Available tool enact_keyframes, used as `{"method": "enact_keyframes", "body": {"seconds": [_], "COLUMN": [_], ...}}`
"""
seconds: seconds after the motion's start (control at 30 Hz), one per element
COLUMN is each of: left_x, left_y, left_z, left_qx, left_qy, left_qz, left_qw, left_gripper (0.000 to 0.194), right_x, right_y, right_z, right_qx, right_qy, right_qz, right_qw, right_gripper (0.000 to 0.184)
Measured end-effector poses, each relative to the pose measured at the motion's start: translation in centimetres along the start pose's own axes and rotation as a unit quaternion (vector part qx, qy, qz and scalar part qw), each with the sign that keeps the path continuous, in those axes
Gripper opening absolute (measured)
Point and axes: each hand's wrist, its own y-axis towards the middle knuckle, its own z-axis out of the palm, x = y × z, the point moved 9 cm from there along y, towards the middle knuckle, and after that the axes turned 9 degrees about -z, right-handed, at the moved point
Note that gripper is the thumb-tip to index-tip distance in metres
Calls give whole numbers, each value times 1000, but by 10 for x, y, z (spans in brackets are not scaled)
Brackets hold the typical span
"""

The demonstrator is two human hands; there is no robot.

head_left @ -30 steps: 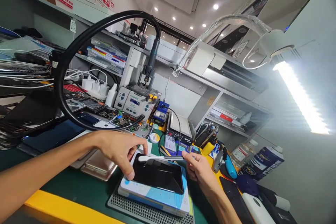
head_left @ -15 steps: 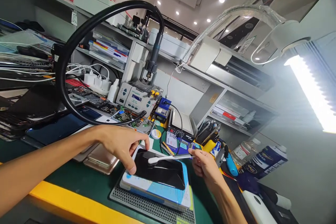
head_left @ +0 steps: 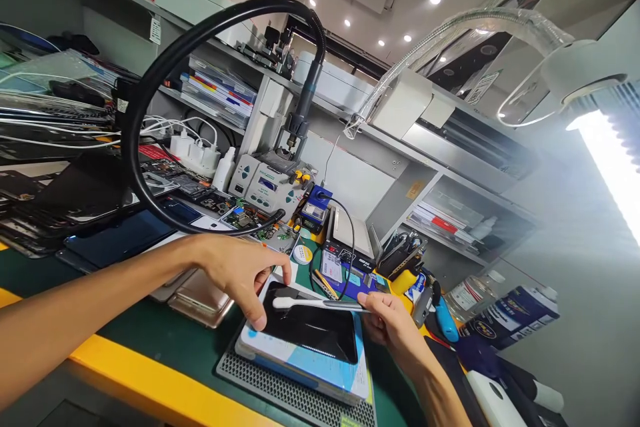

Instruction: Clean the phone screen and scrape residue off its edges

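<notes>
A black phone (head_left: 320, 333) lies screen up on a light blue and white box (head_left: 300, 363). My left hand (head_left: 240, 277) spans the phone's left end, thumb at the near corner and fingers at the far edge, gripping it. In my right hand (head_left: 393, 320) is a white toothbrush (head_left: 310, 303) with a grey grip, pinched by its handle end. Its head is over the left part of the screen, and the bristles face down, mostly hidden. Under the box is a grey perforated mat (head_left: 280, 390).
A black hose (head_left: 131, 127) loops above the bench from a grey hot-air station (head_left: 267, 187). Phones and circuit boards crowd the left. To the right stand a blue can (head_left: 513, 317) and a clear bottle (head_left: 470, 293). A lit lamp (head_left: 607, 153) hangs at the upper right.
The toothbrush head has moved left and slightly farther away across the screen. My left hand keeps its place on the phone. The whole view has shifted a little.
</notes>
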Motion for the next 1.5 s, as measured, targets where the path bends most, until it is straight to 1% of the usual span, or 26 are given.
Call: {"method": "enact_keyframes", "body": {"seconds": [0.13,0.27,0.33,0.47,0.67,0.77,0.83,0.9,1.1,1.2,1.3,1.37,1.5], "left_x": [-1,-2,-2,0,1,3,4,6,5,5,6,7,8], "left_y": [-1,-2,-2,-2,0,0,1,2,4,4,4,4,3], "left_z": [0,-1,-1,0,1,2,3,4,8,8,8,9,9], "left_qx": [0,0,-2,-2,-5,-6,-3,-1,18,20,6,3,-7], "left_qy": [4,7,9,12,24,28,26,24,10,16,22,24,25], "left_qz": [2,3,1,-7,-14,-18,-18,-23,-43,-51,-44,-41,-61], "left_qw": [1000,1000,1000,1000,1000,999,1000,999,999,998,999,999,998], "left_gripper": [78,76,76,75,71,69,68,68,69,66,62,63,63], "right_x": [0,-1,-2,1,2,0,0,3,7,3,-5,-12,-27], "right_y": [2,1,1,1,0,1,2,2,-1,0,3,5,8], "right_z": [-5,1,1,-5,7,0,-6,-8,4,-3,-17,-28,-45], "right_qx": [-22,3,8,-17,9,-14,-36,-44,-6,-16,-40,-64,-113], "right_qy": [-4,-8,-10,-24,-20,-6,-2,-6,-17,-1,21,37,78], "right_qz": [0,1,4,-5,0,6,2,-8,-11,0,15,26,55], "right_qw": [1000,1000,1000,1000,1000,1000,999,999,1000,1000,999,997,989], "right_gripper": [60,62,62,60,59,56,54,53,52,51,48,43,29]}}
